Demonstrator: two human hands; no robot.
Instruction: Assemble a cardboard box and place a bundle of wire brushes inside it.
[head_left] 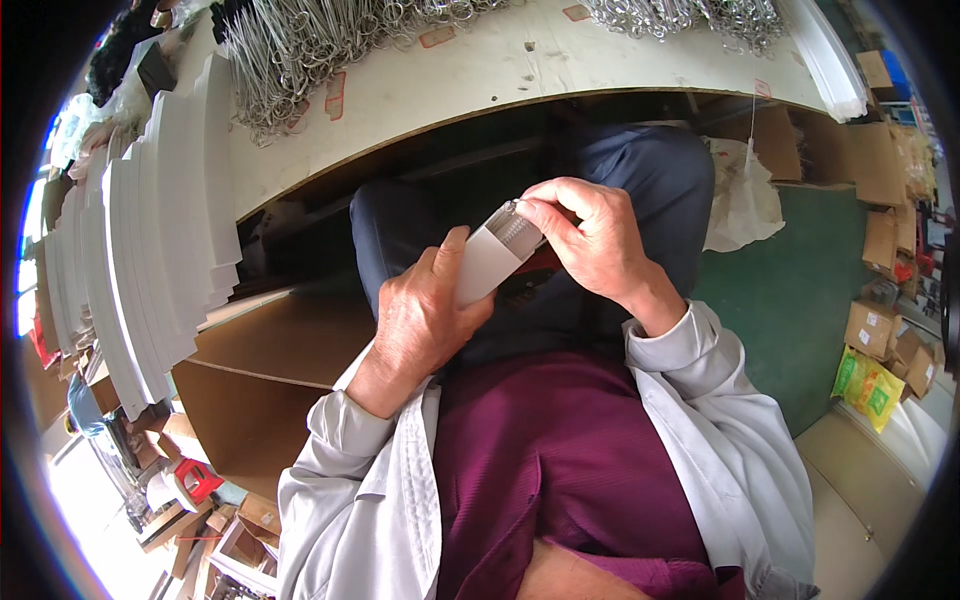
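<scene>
Over my lap, my left hand (pixel 425 305) is wrapped round a narrow white box (pixel 487 265), its thumb along one side. The box is tilted, with its far end up and to the right. At that end a shiny, silvery, see-through-looking part (pixel 518 236) shows; I cannot make out exactly what it is. My right hand (pixel 597 238) pinches the tip of this part between thumb and fingers. Its other fingers are curled, and what lies under them is hidden.
Thin metal skewers with ring ends (pixel 300 50) lie heaped on the pale table (pixel 450 110) ahead. More ringed metal pieces (pixel 690 20) lie at the far right. White flat strips (pixel 170 230) stack at the left, above an open cardboard box (pixel 250 415). Cartons (pixel 870 330) stand right.
</scene>
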